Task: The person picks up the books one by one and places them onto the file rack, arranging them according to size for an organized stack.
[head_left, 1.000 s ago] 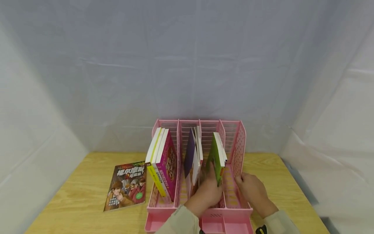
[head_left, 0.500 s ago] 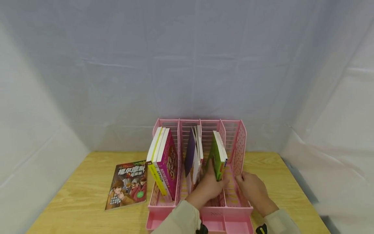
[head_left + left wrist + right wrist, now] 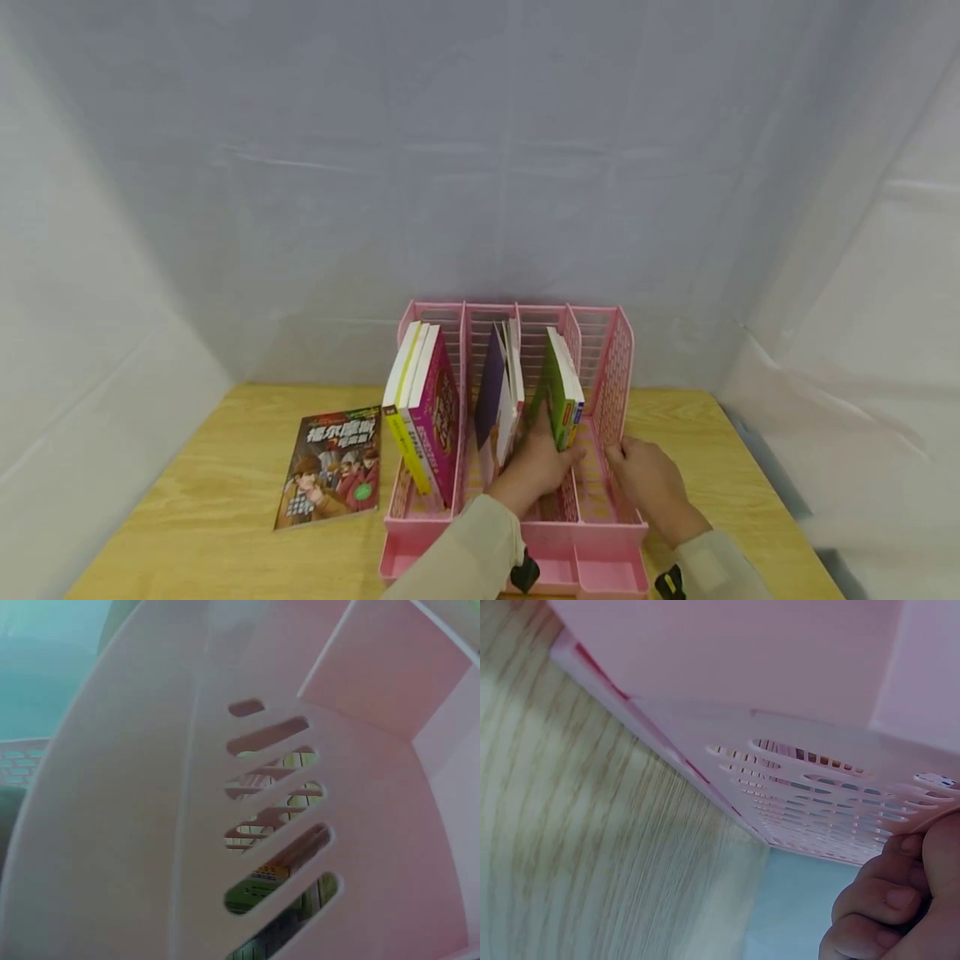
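My left hand [image 3: 538, 465] reaches into the third compartment of a pink desktop book rack [image 3: 617, 375]. It grips upright books [image 3: 557, 387] with a green cover outermost, fingers on the cover and thumb by the spines. These books lean near the divider on their right. My right hand [image 3: 651, 482] pinches the front edge of the rack's right side wall, and in the right wrist view its fingers [image 3: 877, 896] curl round that wall. The left wrist view is filled by the rack's slotted front panel [image 3: 112, 802], with the left hand out of sight.
Thick yellow and magenta books [image 3: 433, 408] stand in the leftmost compartment. Thin books, one purple [image 3: 489, 392], lean in the second. A comic-style book [image 3: 330, 468] lies flat on the wooden table [image 3: 187, 483], left of the rack. Shallow trays [image 3: 611, 571] line the rack's front.
The green-covered books have shifted slightly back in their compartment, and their spines now line up more evenly. My left hand moved with them, while the right hand stayed on the side wall.
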`<state>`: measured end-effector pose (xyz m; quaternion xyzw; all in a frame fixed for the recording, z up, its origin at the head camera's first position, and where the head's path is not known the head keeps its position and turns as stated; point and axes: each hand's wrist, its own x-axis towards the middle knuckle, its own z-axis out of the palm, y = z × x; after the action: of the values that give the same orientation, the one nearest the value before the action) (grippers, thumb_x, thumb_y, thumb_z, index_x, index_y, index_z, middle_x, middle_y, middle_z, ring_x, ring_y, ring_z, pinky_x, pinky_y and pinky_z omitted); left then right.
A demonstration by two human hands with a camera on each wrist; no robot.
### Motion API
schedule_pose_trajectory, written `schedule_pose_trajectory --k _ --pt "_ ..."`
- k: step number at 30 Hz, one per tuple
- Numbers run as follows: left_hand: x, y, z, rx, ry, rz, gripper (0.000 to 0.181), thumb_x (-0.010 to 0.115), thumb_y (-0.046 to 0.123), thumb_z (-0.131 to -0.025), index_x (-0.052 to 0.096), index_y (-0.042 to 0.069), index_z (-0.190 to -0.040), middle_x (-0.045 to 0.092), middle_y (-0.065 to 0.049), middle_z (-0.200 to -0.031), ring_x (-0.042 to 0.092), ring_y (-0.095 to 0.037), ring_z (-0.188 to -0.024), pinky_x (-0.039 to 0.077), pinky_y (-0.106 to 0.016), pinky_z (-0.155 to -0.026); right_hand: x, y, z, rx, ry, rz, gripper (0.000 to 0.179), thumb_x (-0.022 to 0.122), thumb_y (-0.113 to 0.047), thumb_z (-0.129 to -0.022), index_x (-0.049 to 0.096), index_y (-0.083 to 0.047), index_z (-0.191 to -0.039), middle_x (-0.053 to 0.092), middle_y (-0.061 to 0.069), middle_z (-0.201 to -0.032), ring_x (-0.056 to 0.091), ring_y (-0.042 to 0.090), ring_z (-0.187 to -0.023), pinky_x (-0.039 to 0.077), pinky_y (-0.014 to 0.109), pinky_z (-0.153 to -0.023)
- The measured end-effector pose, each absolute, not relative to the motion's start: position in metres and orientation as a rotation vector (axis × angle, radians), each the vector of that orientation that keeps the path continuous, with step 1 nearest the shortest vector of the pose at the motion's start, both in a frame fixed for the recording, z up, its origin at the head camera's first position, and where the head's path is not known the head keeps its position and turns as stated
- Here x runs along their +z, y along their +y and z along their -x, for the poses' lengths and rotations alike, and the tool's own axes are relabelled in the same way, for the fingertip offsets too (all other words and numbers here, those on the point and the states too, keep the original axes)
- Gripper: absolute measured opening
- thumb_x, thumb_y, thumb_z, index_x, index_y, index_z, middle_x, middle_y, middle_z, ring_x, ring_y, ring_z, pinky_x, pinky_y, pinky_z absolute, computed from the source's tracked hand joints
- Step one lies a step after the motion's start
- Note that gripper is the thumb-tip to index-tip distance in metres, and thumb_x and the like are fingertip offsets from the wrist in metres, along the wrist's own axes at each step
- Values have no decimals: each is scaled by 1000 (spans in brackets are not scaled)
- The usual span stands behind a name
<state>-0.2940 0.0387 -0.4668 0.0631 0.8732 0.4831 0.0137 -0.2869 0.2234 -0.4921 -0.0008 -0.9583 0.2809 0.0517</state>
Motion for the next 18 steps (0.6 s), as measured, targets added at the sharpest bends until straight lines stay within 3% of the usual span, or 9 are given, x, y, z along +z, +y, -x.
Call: schedule_pose_trajectory --k 3,7,9,11,14,16,18 --pt "-463 36 288 1510 2692 -191 109 82 27 -90 8 7 -166 16 -34 -165 25 -52 -149 34 -62 -117 -492 222 290 856 -2916 1 42 44 -29 -106 45 -14 -67 47 2 -59 40 17 -52 33 31 -51" --pt "-448 25 265 1364 2738 -287 111 78 29 -93 -3 3 -165 9 -30 -168 25 -49 -150 37 -59 -116 -495 220 291 869 -2921 -8 40 44 -29 -106 48 -14 -70 49 2 -61 43 17 -53 34 31 -51" --pt "-436 14 247 1205 2829 -418 102 75 28 -95 5 0 -164 22 -27 -166 35 -46 -147 41 -57 -114 -497 220 291 882 -2923 -11 39 44 -30 -107 49 -14 -72 50 2 -62 44 17 -54 35 31 -51" --pt "-421 -1 224 1062 2884 -576 85 72 28 -97 24 0 -162 40 -22 -159 48 -39 -141 47 -51 -110 -498 220 289 886 -2927 -18 39 44 -30 -107 49 -14 -72 50 2 -62 44 17 -54 36 31 -51" --pt "-395 -29 192 1062 2803 -761 47 68 32 -100 59 9 -140 69 -2 -130 67 -18 -115 57 -35 -96 -498 221 287 891 -2937 -25 41 44 -30 -108 47 -14 -71 49 2 -62 43 17 -54 35 31 -51" --pt "-378 -53 177 1167 2713 -836 25 66 35 -102 68 18 -120 72 11 -109 68 -6 -98 58 -26 -84 -497 222 287 891 -2933 -34 42 43 -29 -109 46 -14 -70 48 2 -61 42 17 -53 35 31 -51" --pt "-364 -81 168 1283 2679 -866 11 65 33 -102 68 24 -105 67 19 -93 63 1 -84 57 -21 -74 -495 223 288 889 -2926 -44 43 42 -29 -109 45 -14 -69 47 2 -60 41 16 -53 35 30 -51"
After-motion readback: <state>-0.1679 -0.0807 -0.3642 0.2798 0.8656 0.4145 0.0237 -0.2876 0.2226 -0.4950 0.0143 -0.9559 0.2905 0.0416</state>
